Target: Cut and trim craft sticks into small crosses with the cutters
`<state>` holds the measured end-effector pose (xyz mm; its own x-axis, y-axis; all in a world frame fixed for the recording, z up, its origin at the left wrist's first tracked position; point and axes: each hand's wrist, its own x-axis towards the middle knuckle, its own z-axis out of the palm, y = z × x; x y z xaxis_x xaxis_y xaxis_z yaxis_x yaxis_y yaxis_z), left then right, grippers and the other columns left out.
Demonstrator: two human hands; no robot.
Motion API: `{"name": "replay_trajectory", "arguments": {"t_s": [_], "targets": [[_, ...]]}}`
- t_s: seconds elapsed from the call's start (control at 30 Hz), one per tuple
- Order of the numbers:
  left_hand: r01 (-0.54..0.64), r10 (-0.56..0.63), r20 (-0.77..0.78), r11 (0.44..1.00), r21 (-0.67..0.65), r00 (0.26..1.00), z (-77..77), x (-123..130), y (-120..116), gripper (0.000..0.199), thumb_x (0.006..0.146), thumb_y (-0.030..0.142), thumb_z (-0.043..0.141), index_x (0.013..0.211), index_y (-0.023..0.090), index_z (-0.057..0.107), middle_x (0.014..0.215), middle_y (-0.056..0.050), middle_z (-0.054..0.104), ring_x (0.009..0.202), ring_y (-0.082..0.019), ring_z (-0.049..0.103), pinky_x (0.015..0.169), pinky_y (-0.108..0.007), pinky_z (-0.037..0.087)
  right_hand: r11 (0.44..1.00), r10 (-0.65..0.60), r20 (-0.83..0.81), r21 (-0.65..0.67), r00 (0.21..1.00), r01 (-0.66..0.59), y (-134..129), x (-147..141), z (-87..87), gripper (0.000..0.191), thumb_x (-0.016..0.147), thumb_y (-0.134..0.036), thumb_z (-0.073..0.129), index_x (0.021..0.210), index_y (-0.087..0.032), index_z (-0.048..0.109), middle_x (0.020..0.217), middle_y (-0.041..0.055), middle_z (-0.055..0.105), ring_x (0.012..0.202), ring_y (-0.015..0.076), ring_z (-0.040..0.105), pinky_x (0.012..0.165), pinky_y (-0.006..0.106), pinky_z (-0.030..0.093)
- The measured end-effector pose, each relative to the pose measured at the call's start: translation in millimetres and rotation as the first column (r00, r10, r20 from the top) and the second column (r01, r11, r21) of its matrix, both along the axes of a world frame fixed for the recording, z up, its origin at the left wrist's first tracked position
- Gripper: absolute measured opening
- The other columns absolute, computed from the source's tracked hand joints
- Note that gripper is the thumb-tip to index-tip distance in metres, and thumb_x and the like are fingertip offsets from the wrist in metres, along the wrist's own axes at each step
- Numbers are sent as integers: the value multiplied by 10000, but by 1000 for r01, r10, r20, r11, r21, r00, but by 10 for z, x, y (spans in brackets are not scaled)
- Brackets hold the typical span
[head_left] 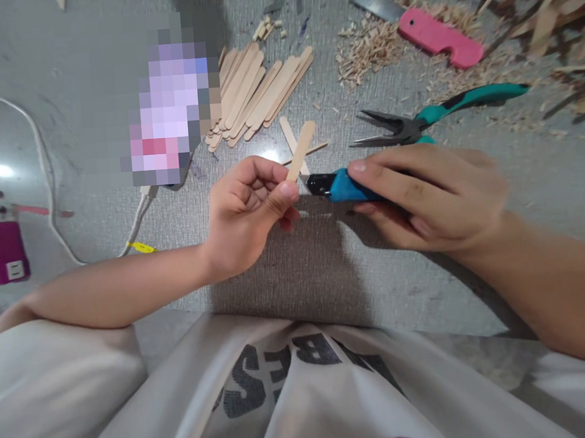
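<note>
My left hand (246, 212) pinches a wooden craft stick (302, 150) between thumb and fingers, its rounded end pointing up and to the right. In my right hand (431, 196) is a blue and black cutter (345, 184), its black front end close beside the stick and my left thumb. Whether the blade touches the stick cannot be made out. Behind the held stick, another pale stick (289, 134) and a thin dark sliver (317, 148) lie on the table. A pile of craft sticks (258, 94) is spread just beyond my left hand.
Open pliers with teal handles (406, 128) lie beyond my right hand. Farther back are a pink-handled knife (440, 38), wood shavings (373, 50) and scattered sticks (553, 14). A blurred phone (169, 107) with a white cable (45, 156) and a purple box (1, 251) are at left.
</note>
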<state>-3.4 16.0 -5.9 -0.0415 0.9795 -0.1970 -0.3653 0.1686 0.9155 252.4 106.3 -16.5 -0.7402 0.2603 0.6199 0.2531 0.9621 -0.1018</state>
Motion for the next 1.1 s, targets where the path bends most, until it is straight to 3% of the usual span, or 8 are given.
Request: {"name": "replay_trajectory", "arguments": {"t_s": [0.13,0.33,0.57,0.77,0.93,1.1], "targets": [[16,-16,12,1000,-15,1000,10,0,-1,530,816,571,1046,884,216,658,702,44,716,558,-100,696,448,-200,566,996,-29,16,-79,999,31,-10,6,5,618,1165,-346,619,1768,-312,490,1131,55,870,964,234,856,736,343,679],[39,-38,31,999,-13,999,8,-8,-1,532,816,564,1048,890,214,655,717,40,719,554,-95,687,445,-199,562,998,-2,9,-55,1000,3,5,14,17,639,1141,-347,672,1757,-307,506,1118,40,869,948,210,853,739,309,668],[86,-85,37,996,-18,996,30,-24,-1,545,821,590,1037,873,221,640,705,43,708,533,-98,682,412,-188,523,992,-19,61,-126,998,26,-11,36,5,691,1153,-326,608,1814,-378,412,1147,34,868,973,219,851,755,321,658],[155,-156,78,988,22,985,43,-38,24,554,834,576,1033,863,220,610,676,51,704,507,-87,678,425,-170,529,987,33,36,-157,999,-27,5,38,-12,670,1176,-301,570,1825,-317,404,1148,59,852,957,198,828,726,289,620],[240,-243,77,970,48,967,38,-68,71,628,801,597,1048,808,228,540,676,52,663,528,-85,664,465,-189,572,972,106,57,-218,993,-91,25,57,-4,754,1182,-325,568,1873,-404,277,1112,23,832,898,179,798,688,276,601],[310,-312,62,950,48,948,47,-106,76,623,801,540,1060,787,230,519,694,46,621,565,-96,657,507,-221,624,946,111,91,-314,990,-78,4,76,13,766,1183,-313,543,1865,-479,236,1110,-2,811,877,170,786,715,279,603]]}}
